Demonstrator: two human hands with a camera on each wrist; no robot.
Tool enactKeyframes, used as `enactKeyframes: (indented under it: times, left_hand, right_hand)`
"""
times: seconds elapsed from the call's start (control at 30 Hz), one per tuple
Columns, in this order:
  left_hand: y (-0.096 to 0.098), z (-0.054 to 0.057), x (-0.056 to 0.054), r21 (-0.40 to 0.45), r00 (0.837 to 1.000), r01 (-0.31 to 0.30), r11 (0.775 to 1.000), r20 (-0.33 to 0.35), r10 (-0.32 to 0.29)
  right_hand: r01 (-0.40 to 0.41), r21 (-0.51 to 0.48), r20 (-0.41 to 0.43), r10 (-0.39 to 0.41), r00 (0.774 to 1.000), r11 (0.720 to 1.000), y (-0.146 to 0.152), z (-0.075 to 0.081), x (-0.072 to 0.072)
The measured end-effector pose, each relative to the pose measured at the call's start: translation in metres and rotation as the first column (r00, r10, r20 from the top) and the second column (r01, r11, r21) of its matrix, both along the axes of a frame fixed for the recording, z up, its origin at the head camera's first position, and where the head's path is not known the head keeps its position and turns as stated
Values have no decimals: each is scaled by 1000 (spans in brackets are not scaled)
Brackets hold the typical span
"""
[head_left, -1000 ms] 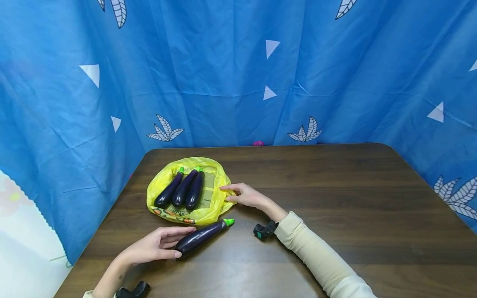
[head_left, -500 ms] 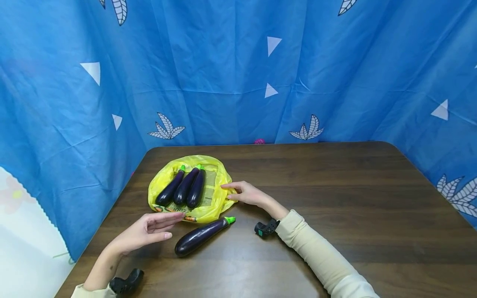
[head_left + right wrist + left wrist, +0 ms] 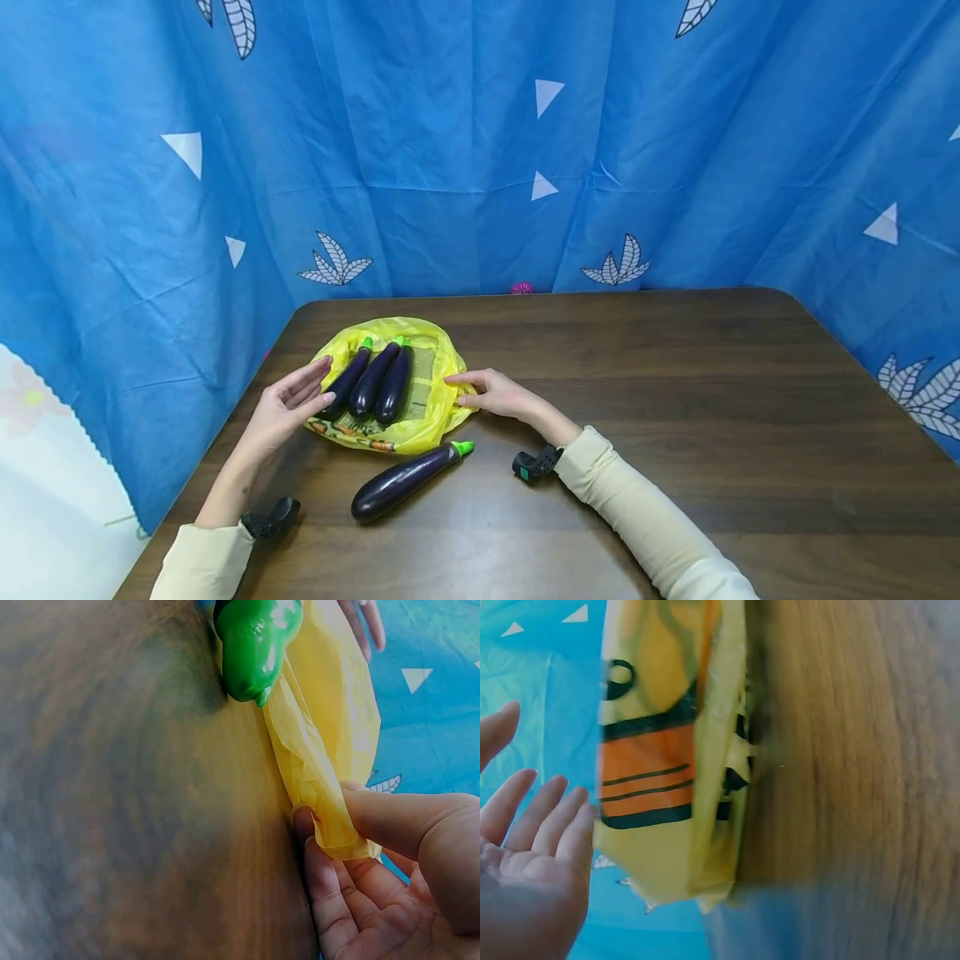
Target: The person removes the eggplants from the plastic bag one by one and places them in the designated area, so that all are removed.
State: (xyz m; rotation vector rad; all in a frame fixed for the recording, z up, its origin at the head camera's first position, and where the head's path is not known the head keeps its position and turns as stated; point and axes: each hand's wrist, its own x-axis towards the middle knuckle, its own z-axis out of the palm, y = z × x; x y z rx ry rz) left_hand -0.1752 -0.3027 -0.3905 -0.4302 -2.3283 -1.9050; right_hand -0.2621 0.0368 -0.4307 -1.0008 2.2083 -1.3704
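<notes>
Watching from my remote seat, nearest things first.

Loose eggplant (image 3: 405,481): it lies alone on the table (image 3: 675,400), just in front of the bag, green cap (image 3: 255,645) pointing toward my right hand; no hand touches it.

Right hand (image 3: 498,393): I see thumb and fingers (image 3: 330,900) pinching the bag's right rim, clamped on a fold of the thin plastic.

Left hand (image 3: 288,408): fingers are straight and spread apart, holding nothing, palm turned toward the bag's left edge; whether the fingertips (image 3: 562,825) touch the plastic I cannot tell.

Bag (image 3: 431,417): yellow, lying flat and spread open between my two hands, orange print on its near side.

Bagged eggplants (image 3: 371,379): three lie side by side inside the bag, caps pointing away from me.

Curtain (image 3: 480,150): blue cloth hangs behind the table's far and side edges.

Risk, tearing: I judge the film could stretch or rip at the pinch if the right hand pulls hard against three eggplants' weight.

Risk, spilling: lifting one rim alone could tilt the bag and roll the three out over the left side.

Risk, rolling: the loose one is round and smooth, so a nudge from a sleeve could send it toward the near edge.
</notes>
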Motion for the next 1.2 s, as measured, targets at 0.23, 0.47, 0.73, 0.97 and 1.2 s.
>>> enactKeyframes:
  times: [0.23, 0.47, 0.73, 0.97, 1.2]
  left_hand:
    - [0, -7, -13, -84, 996, -60, 995, 67, 65]
    - [-4, -12, -18, -125, 994, -53, 991, 84, 64]
    - [-12, -15, -17, -229, 981, -47, 972, 173, 88]
    - [-15, -22, -17, -290, 977, -12, 957, 201, 73]
    - [-16, -27, -18, -296, 974, 4, 955, 217, 63]
  right_hand:
    - [-7, 11, -18, 8, 1000, 1000, 0, -1, -2]
    - [-10, 6, -25, 10, 1000, 1000, 0, -2, -4]
    - [-21, -12, -18, 21, 1000, 1000, 2, 21, 10]
    - [-21, -11, 5, 21, 1000, 1000, 3, 32, 19]
    - [-41, -10, -20, 41, 999, 999, 4, 30, 18]
